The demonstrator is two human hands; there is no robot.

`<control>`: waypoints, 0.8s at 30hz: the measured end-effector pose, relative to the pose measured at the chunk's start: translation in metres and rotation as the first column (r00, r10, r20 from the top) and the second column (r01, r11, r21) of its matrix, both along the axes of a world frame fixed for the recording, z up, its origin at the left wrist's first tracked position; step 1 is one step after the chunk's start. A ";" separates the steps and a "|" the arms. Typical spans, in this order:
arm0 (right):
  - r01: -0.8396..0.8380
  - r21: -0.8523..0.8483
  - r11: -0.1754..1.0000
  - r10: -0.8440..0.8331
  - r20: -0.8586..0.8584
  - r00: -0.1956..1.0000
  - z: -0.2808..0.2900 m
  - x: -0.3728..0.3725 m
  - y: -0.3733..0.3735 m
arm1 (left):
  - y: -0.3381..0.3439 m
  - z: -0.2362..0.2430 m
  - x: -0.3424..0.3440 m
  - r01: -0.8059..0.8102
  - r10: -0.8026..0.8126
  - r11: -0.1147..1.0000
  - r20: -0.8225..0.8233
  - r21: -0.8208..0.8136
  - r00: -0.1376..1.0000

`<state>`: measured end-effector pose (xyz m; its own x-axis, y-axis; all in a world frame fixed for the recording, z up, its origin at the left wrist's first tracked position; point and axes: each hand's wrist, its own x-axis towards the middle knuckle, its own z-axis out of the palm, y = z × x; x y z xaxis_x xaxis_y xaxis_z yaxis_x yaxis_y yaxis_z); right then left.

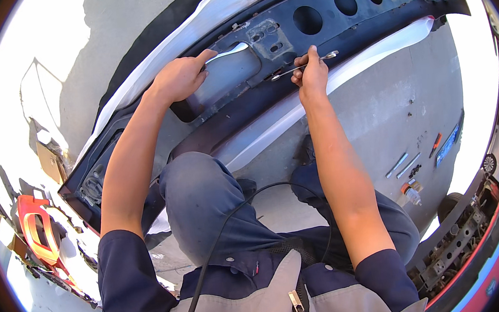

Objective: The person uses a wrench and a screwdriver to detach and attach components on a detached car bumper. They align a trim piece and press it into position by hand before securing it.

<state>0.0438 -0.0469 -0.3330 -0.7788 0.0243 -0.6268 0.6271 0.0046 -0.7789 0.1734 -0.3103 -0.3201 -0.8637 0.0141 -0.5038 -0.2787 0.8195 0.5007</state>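
A long dark bumper (pixel 334 35) with round holes and bolt plates lies slanting across the ground in front of me. My left hand (pixel 180 79) is at the edge of its recessed grey section, fingers curled with the index finger reaching forward. A bright, curved silvery strip (pixel 231 52) begins at those fingertips; whether I grip it or it belongs to the bumper, I cannot tell. In my right hand (pixel 312 73) is a slim metal wrench (pixel 329 55), held crosswise above the bumper's near edge, with an end showing on each side of my fingers.
White wrapping (pixel 282 122) lies under the bumper. On the grey floor at right are silver tools (pixel 397 165), an orange-handled tool (pixel 435 144), a blue item (pixel 448 145), small dark parts and a small bottle (pixel 410 193). An orange-red frame (pixel 37 231) lies at left. A black cable (pixel 225 219) crosses my lap.
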 end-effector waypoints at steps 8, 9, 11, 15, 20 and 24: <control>-0.372 0.415 0.830 0.557 -0.643 0.526 -0.021 0.094 -0.006 | -0.001 -0.001 0.003 -0.006 0.006 1.000 -0.001 -0.015 1.000; -0.378 0.419 0.826 0.564 -0.625 0.540 -0.016 0.088 0.000 | 0.004 0.000 0.004 0.011 -0.011 0.999 -0.005 -0.040 1.000; -0.122 -0.134 0.983 0.101 -0.158 0.982 -0.004 0.024 0.001 | 0.002 0.004 0.004 -0.004 0.006 0.999 0.034 -0.032 0.999; -0.067 -0.072 0.995 0.053 -0.185 0.981 -0.020 0.027 0.002 | 0.000 -0.006 -0.005 0.014 -0.014 1.000 -0.045 -0.017 0.999; -0.425 0.403 0.811 0.580 -0.649 0.491 -0.024 0.102 -0.006 | -0.001 0.000 0.003 0.012 -0.012 1.000 -0.004 -0.026 1.000; -0.010 -0.090 0.996 0.008 -0.021 1.000 -0.004 0.007 0.004 | 0.002 0.004 -0.001 -0.008 0.008 1.000 0.013 0.002 1.000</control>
